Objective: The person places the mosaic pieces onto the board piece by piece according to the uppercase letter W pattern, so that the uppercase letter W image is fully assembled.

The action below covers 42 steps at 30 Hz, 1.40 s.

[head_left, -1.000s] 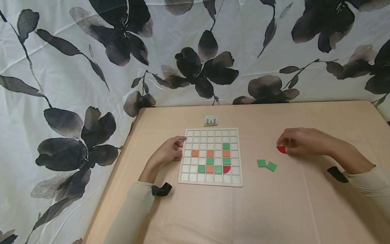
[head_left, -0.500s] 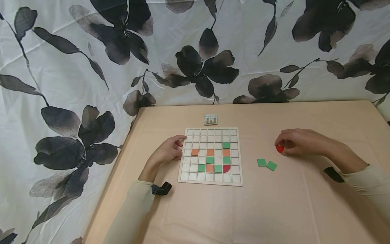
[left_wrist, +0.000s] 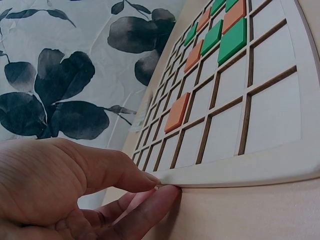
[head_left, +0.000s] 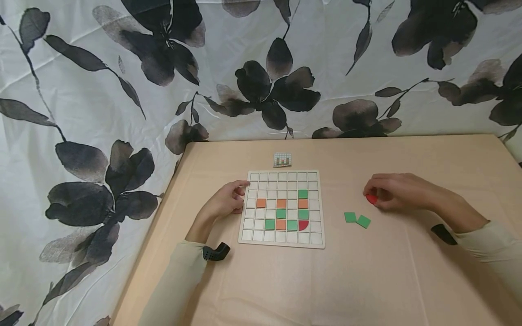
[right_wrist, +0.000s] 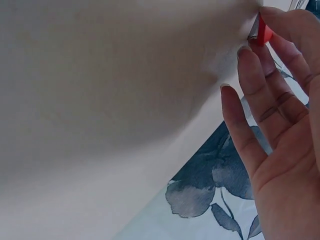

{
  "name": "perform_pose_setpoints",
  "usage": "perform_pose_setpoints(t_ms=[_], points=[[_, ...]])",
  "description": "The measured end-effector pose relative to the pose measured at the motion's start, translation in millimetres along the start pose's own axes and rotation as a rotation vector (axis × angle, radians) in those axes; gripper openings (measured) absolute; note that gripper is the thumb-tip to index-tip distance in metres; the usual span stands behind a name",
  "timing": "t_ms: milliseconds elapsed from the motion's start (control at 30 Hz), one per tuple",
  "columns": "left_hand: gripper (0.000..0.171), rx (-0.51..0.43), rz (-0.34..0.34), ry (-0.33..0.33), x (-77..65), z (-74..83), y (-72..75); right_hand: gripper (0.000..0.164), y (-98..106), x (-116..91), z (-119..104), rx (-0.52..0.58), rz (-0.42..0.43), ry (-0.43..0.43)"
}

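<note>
A white grid board [head_left: 248, 241] lies flat, with orange and green square tiles and one red rounded tile [head_left: 303, 225] in its cells. At its left edge my left hand [head_left: 225, 199] pinches the rim between thumb and fingertip, as the left wrist view shows up close. Off to the board's right, my right hand [head_left: 397, 192] holds a small red tile [head_left: 371, 198] between thumb and fingers, low over the table. In the right wrist view the red tile [right_wrist: 265, 31] shows only in part; the other fingers [right_wrist: 250, 75] extend away from it.
Two loose green tiles [head_left: 350, 217] lie on the table between the board and my right hand. Behind the board is a small card [head_left: 282, 160] printed with a grid pattern. A floral cloth [head_left: 228, 68] hangs along the table's back and left sides.
My right hand has shifted slightly left, carrying the red tile, which has turned a little in the fingers. The left hand and the board have stayed put.
</note>
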<state>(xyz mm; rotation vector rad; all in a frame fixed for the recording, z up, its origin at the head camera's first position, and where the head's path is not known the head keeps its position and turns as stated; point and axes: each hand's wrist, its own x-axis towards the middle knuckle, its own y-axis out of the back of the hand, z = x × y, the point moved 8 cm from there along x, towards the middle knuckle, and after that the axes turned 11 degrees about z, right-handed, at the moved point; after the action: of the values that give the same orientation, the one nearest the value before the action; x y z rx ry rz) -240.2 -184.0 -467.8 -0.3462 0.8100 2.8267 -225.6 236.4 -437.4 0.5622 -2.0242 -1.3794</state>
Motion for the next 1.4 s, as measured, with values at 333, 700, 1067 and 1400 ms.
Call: perform_pose_setpoints(t_ms=[333, 700, 1067, 1400], points=[[0.065, -0.001, -0.002, 0.009, 0.6, -0.4, 0.1, 0.027, 3.6, 3.6, -5.0, -0.076, 0.079, 0.074], [0.065, -0.001, 0.001, 0.013, -0.3, -0.5, 0.0, 0.025, 6.8, 7.7, -9.6, -0.070, 0.112, 0.146], [0.064, 0.012, 0.011, 0.009, 2.7, -2.7, -0.3, 0.024, 8.0, 20.5, -9.5, -0.032, 0.027, 0.084], [0.065, 0.001, -0.002, -0.001, 0.5, -0.5, -0.6, 0.029, 9.2, 31.6, -18.9, -0.022, 0.015, 0.073]])
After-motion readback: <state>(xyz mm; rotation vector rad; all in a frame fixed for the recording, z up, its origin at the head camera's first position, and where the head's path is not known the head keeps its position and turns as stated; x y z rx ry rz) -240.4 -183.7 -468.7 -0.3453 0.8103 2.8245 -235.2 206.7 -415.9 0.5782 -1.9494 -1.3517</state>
